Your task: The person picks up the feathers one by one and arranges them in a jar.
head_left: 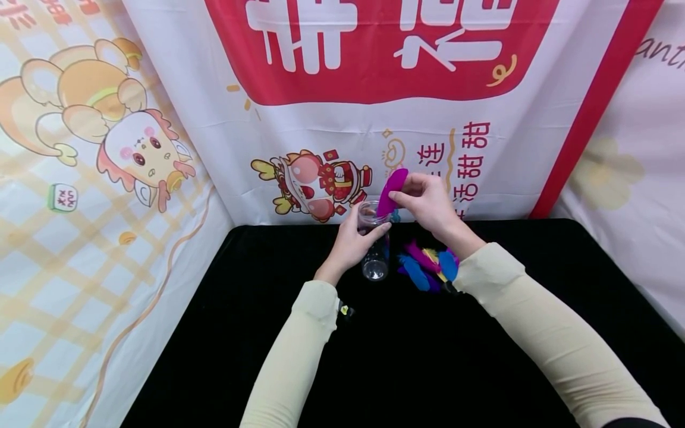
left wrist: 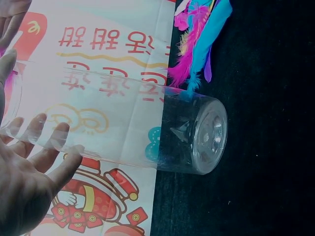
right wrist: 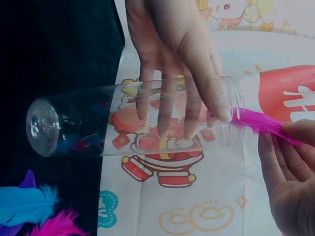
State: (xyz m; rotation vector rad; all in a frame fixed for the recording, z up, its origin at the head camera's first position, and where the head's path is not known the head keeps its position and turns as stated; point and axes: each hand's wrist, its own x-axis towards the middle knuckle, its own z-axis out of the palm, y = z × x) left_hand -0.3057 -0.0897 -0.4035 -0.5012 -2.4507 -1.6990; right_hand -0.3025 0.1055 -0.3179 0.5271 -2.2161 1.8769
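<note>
My left hand (head_left: 350, 244) grips a clear jar (head_left: 376, 268) near its open mouth, thumb on one side and fingers round the other. The jar is tilted, its bottom toward me, and the wall looks see-through in the left wrist view. Between the thumb and fingers of my right hand (head_left: 434, 208) is a magenta feather (head_left: 395, 189), pinched near its upper end. In the right wrist view the feather's lower end (right wrist: 248, 118) reaches into the threaded mouth, by the left thumb. The left fingers (left wrist: 59, 135) spread along the jar's side.
A loose pile of blue, magenta, purple and yellow feathers (head_left: 414, 270) lies right of the jar, under my right forearm. Black cloth (head_left: 407, 368) covers the table. A printed banner (head_left: 321, 128) hangs close behind its back edge, and a patterned sheet (head_left: 107, 238) hangs on the left.
</note>
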